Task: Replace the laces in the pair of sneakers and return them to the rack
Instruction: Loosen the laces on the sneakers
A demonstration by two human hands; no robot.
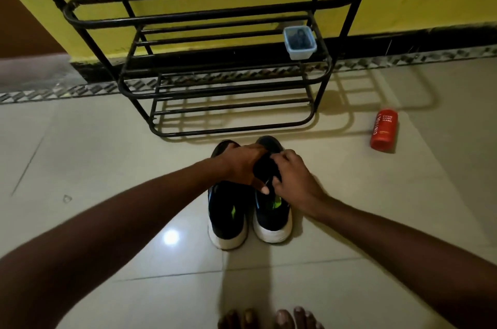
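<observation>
Floor (107, 153): 2 sneakers (228, 215), rack (188, 18), bottle (384, 130) (red).

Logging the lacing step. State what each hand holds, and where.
Both hands hold the right sneaker over its tongue: the left hand grips across it, the right hand pinches beside it. What the pinch holds is too dark to tell.

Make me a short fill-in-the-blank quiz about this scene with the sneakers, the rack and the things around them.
1. The left hand and the right hand both hold the sneaker on the ___ of the pair.
2. The orange bottle rests on the ___.
3. The small plastic box sits on the black metal ___.
Missing words: right; floor; rack.
</observation>
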